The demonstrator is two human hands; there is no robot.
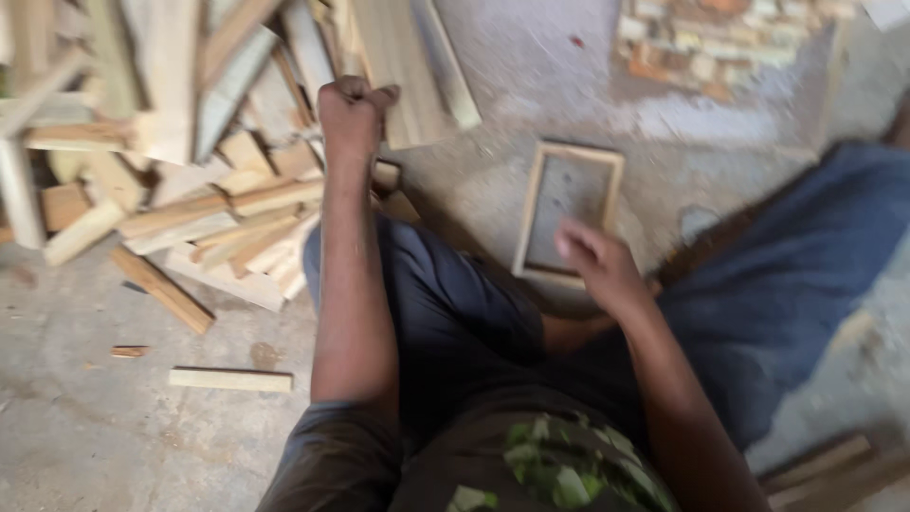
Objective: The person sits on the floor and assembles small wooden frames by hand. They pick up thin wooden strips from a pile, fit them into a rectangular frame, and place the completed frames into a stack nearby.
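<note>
My left hand (pixel 353 112) is stretched out to the pile of wooden offcuts (pixel 190 142) and is closed on the lower edge of a pale flat board (pixel 403 66) at the pile's right side. My right hand (pixel 597 265) hovers over the near corner of a small rectangular wooden frame (pixel 569 209) that lies flat on the concrete floor; its fingers are slightly curled and blurred, and whether it touches the frame cannot be told. I sit on the floor with my legs in dark blue trousers (pixel 758 284) spread to either side.
Loose sticks lie on the grey concrete at the left, among them a short pale strip (pixel 230 380) and a brown slat (pixel 161 289). A patch of bare brick (pixel 720 43) shows at the top right. More wood strips (pixel 825 469) lie at the bottom right.
</note>
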